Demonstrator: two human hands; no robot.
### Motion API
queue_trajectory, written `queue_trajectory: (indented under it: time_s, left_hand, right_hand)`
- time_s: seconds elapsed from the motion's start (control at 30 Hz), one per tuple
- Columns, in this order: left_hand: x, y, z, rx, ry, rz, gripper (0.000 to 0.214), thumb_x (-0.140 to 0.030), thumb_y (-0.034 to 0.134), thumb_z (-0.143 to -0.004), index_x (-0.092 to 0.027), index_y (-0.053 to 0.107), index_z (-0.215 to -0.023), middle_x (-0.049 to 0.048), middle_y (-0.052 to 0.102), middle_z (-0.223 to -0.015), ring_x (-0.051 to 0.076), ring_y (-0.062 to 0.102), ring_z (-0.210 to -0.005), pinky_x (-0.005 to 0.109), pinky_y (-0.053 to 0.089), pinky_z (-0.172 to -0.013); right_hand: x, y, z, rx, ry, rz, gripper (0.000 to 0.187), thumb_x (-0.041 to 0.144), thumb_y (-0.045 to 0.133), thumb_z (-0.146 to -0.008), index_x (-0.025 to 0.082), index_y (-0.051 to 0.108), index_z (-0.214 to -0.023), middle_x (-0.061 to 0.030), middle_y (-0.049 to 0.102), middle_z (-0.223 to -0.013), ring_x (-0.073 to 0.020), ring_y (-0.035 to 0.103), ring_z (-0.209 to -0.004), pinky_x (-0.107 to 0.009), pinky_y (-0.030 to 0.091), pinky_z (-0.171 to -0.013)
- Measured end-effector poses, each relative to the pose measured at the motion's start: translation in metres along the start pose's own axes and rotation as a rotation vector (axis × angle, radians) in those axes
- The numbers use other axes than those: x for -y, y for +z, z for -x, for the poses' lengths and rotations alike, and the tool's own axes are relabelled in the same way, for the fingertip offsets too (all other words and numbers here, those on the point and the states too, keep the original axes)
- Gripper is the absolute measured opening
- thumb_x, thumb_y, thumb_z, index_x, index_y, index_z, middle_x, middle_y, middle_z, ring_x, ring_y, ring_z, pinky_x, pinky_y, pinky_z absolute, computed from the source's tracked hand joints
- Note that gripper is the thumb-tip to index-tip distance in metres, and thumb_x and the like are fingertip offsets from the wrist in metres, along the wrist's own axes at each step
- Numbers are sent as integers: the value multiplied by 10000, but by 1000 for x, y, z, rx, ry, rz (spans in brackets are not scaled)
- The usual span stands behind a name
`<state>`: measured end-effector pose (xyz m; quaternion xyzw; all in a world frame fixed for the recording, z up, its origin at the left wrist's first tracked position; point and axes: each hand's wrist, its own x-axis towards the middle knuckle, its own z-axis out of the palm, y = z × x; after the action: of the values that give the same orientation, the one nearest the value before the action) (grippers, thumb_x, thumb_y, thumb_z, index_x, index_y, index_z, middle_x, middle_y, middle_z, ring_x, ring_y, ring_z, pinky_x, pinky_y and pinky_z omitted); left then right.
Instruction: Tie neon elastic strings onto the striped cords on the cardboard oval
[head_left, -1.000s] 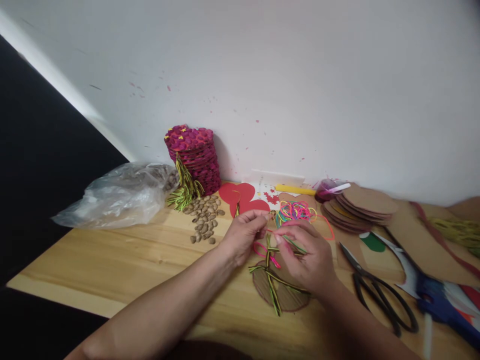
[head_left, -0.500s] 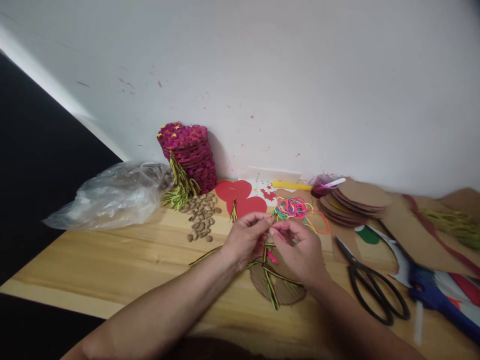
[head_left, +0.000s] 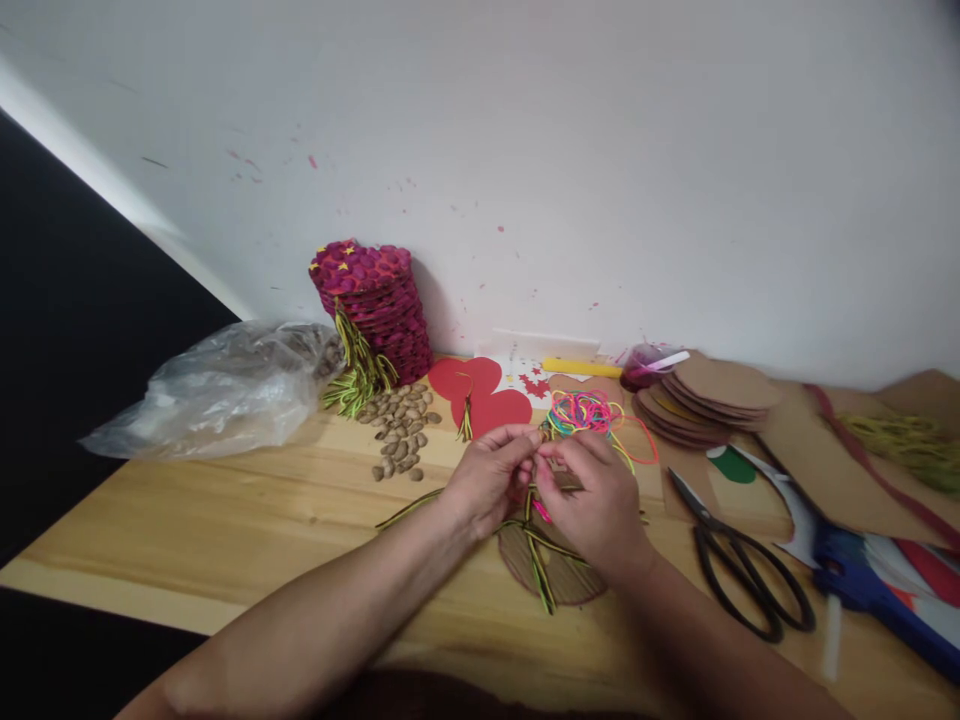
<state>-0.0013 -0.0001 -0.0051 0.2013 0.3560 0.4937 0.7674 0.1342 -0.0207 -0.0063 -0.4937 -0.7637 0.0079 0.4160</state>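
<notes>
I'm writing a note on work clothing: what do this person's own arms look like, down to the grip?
The left arm and right arm are bare: no sleeve, watch or bracelet shows. The left grip and right grip are human hands without gloves. Some of each is hidden, so a ring can't be ruled out.

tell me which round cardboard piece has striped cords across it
The ribbed round piece lying alone, front and centre; striped cords lie across it, while the stacked pieces at back right show none.
</notes>
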Motion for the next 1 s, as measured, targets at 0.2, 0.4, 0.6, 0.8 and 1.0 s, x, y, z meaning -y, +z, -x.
queue_trajectory:
  time_s: [0.2, 0.4, 0.6, 0.8, 1.0]
  left_hand:
    - [-13, -1, -2, -1, 45, -10, 267, -231, 867, -614, -113, 709, -795, -9, 635, -643, 4, 477, -454, 99, 343, -418]
    - [-15, -1, -2, -36, 94, -99, 296, -271, 875, -602, -112, 714, -793, -40, 575, -544, 1, 417, -386, 117, 233, -351]
    - [-3, -2, -1, 6, -21, -54, 341, -316, 880, -597, -132, 691, -813, -65, 507, -453, 4, 348, -365, 121, 214, -380]
    - [-8, 0, 0, 18, -30, -49, 306, -304, 856, -638, -139, 672, -818, -69, 498, -440, 2, 334, -345, 117, 206, -375]
    - [-13, 0, -1, -28, 31, -62, 325, -285, 870, -603, -128, 687, -822, -79, 479, -454, 3, 349, -367, 111, 201, -358]
  right_hand:
    - [-3, -12, -5, 14, 46, -132, 64, 181, 618, -844, 211, 673, -860, -38, 650, -805, -183, 610, -749, -316, 503, -698]
    - [-4, -13, -11, 30, 248, -280, 65, 256, 653, -832, 204, 689, -818, -11, 638, -714, -142, 556, -609, -269, 467, -564]
    - [0, 3, -1, 76, 325, -362, 64, 238, 642, -810, 188, 673, -785, -6, 624, -683, -132, 538, -579, -260, 451, -541]
    - [0, 6, 0, 88, 342, -297, 61, 189, 612, -778, 193, 646, -726, -3, 613, -673, -132, 532, -581, -256, 438, -547]
    - [2, 2, -2, 63, 289, -260, 40, 187, 616, -791, 203, 647, -771, -1, 606, -711, -131, 524, -599, -254, 440, -554]
